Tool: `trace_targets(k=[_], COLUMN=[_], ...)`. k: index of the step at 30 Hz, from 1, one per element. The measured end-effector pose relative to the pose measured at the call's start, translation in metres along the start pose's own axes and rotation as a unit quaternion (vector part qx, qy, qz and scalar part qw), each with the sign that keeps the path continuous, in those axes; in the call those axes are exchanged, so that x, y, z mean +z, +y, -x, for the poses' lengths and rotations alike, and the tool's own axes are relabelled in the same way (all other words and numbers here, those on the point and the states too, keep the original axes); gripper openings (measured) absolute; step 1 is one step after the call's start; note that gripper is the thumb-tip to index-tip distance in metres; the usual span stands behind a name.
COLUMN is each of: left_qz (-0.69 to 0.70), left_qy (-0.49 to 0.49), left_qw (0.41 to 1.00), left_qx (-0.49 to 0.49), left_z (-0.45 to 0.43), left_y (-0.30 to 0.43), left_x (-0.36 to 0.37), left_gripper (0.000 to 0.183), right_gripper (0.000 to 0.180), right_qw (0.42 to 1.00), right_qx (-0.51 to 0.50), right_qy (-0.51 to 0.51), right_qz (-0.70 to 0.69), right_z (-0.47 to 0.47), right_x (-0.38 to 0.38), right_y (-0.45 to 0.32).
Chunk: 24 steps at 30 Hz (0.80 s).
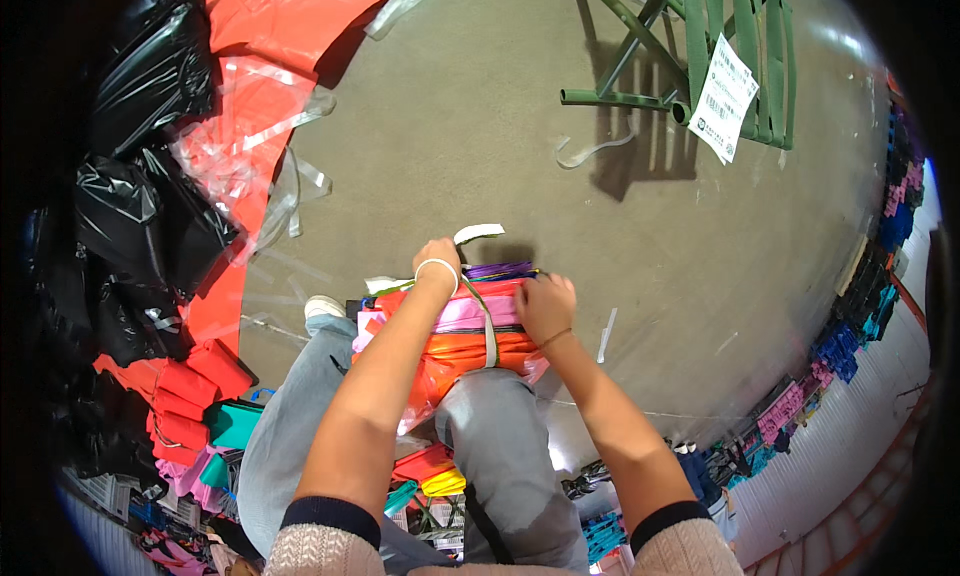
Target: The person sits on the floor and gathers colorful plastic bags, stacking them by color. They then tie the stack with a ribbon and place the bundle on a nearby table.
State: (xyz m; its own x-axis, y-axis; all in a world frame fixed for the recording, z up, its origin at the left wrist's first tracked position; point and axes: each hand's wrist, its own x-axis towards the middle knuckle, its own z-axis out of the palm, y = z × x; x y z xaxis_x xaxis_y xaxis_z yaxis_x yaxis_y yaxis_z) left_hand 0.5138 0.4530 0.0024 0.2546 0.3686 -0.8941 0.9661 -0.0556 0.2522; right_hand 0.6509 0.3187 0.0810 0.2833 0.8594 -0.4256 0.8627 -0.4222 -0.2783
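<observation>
A bundle of folded orange and pink plastic (457,343) lies before me, pressed under my right knee. Around its middle runs a white and green strap (489,324). My left hand (437,259) is closed on the strap at the bundle's far side, and the strap's loose end (480,232) sticks out past the fist. My right hand (547,304) rests against the bundle's right end with bent fingers. Purple folded material (499,271) shows along the far edge. What lies beneath the right palm is hidden.
Black plastic bags (150,201) and a red sheet (262,118) cover the left side. A green metal-framed folding seat (637,50) carrying a printed label (724,99) stands ahead right. Scraps of clear tape (296,193) litter the concrete floor (450,125). Red rolls (184,403) lie near my left leg.
</observation>
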Motion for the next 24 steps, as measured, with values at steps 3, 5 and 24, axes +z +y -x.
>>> trace_targets(k=[3, 5, 24], left_qz=[0.134, 0.208, 0.514], left_qy=[0.046, 0.081, -0.307], left_qw=[0.99, 0.975, 0.789], left_qx=[-0.024, -0.024, -0.139], left_z=[-0.011, -0.017, 0.003], left_y=[-0.005, -0.013, -0.024], left_x=[-0.006, 0.003, 0.013], left_gripper=[0.025, 0.025, 0.027], right_gripper=[0.018, 0.028, 0.012], right_qw=[0.989, 0.94, 0.796], right_qx=[-0.001, 0.153, 0.11], right_qy=[-0.092, -0.212, -0.407], right_qz=[-0.119, -0.219, -0.434], right_z=[-0.035, -0.059, -0.086], right_x=[0.045, 0.082, 0.061], right_y=[-0.014, -0.026, -0.004])
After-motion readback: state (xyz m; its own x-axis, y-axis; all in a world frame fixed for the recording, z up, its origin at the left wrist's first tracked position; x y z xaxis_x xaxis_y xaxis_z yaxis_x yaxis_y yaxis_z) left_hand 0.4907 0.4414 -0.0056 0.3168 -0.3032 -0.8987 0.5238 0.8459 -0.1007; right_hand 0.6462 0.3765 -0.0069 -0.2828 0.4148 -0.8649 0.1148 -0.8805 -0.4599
